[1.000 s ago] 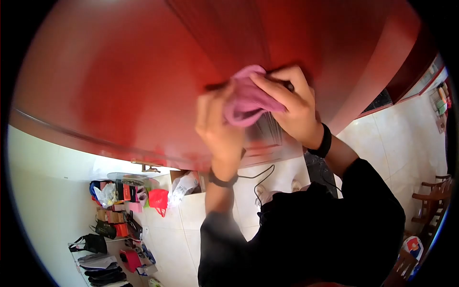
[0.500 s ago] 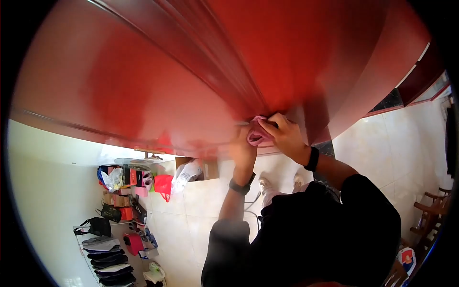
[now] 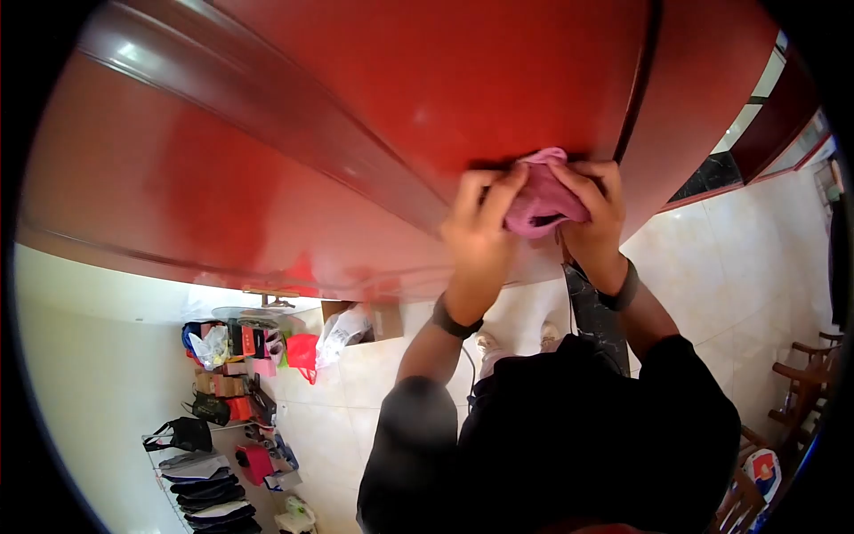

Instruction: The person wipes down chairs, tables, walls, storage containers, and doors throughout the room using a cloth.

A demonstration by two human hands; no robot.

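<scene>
A bunched pink cloth (image 3: 544,198) is held between my two hands against a glossy red panelled door (image 3: 427,98). My left hand (image 3: 485,209) grips the cloth's left side, with thumb and fingers bent around its edge. On the opposite side, my right hand (image 3: 598,205) has its fingers closed over the cloth. The cloth is folded, and a dark gap shows in its lower part. Both wrists wear dark bands. The fingertips behind the cloth are partly hidden.
Bags and boxes, among them a red bag (image 3: 303,352), lie on the tiled floor at the left. Below them stands a rack of folded clothes (image 3: 206,485). Wooden chairs (image 3: 801,378) are at the right. A dark stone strip (image 3: 598,311) crosses the floor near my feet.
Both hands and the cloth have moved up and to the right across the red door. The cloth looks more spread out, and the door's seam at the right has come into view.
</scene>
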